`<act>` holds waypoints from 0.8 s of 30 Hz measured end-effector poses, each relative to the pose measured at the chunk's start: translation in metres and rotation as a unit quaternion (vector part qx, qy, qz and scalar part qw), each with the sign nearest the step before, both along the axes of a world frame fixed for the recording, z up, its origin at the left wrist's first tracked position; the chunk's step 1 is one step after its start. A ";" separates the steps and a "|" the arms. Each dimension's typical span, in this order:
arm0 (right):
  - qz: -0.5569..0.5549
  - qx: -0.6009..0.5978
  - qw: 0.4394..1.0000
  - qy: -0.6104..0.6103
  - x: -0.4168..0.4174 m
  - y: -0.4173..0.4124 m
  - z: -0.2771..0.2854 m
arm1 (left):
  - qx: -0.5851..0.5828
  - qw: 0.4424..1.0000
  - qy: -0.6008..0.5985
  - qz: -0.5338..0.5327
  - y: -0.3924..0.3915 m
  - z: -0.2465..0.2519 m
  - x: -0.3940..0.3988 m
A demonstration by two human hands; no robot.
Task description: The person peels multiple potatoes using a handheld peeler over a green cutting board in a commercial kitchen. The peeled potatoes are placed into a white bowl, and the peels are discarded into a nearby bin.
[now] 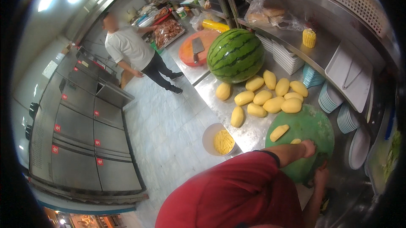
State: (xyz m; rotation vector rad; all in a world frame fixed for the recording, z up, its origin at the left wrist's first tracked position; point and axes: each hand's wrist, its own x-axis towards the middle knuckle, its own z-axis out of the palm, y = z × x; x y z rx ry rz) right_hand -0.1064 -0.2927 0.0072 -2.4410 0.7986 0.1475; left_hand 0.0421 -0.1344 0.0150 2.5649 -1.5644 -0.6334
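Observation:
My left hand [308,148] presses down with curled fingers on the round green cutting board [320,123]; what lies under the fingers is hidden. Beside its wrist a peeled potato piece [296,141] partly shows, and a cut potato with a ridged edge [279,133] lies farther left. My right hand [321,174] grips a dark-bladed knife [317,162] at the board's near right side. Several whole peeled potatoes [262,97] lie on the steel counter [222,113] past the board, near a whole watermelon [235,55].
A tub [209,139] of cut potato strips [224,142] stands beside the counter edge. A cleaver [198,48] rests on an orange round board [187,50]. Stacked bowls [330,97] and a shelf [285,34] line the right. A person in a white shirt [130,47] stands across the floor.

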 end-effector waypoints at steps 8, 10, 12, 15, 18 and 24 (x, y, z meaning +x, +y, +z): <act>0.140 -0.079 0.987 -0.004 -0.004 0.016 0.036 | -0.158 0.957 0.085 0.226 0.047 -0.016 0.020; 0.140 -0.097 0.980 0.102 0.011 0.037 0.070 | -0.255 0.902 0.189 0.292 0.088 -0.020 0.032; 0.028 -0.003 0.995 0.100 0.017 0.043 0.089 | -0.305 0.736 0.432 0.423 0.106 0.022 0.029; -0.019 0.029 0.996 0.087 0.016 0.036 0.067 | -0.303 0.691 0.433 0.493 0.114 0.041 0.017; -0.030 0.022 0.997 0.062 0.009 0.039 0.071 | -0.271 0.713 0.417 0.495 0.117 0.030 -0.002; -0.036 0.031 0.994 0.096 0.011 0.042 0.084 | -0.263 0.769 0.360 0.458 0.106 0.014 -0.011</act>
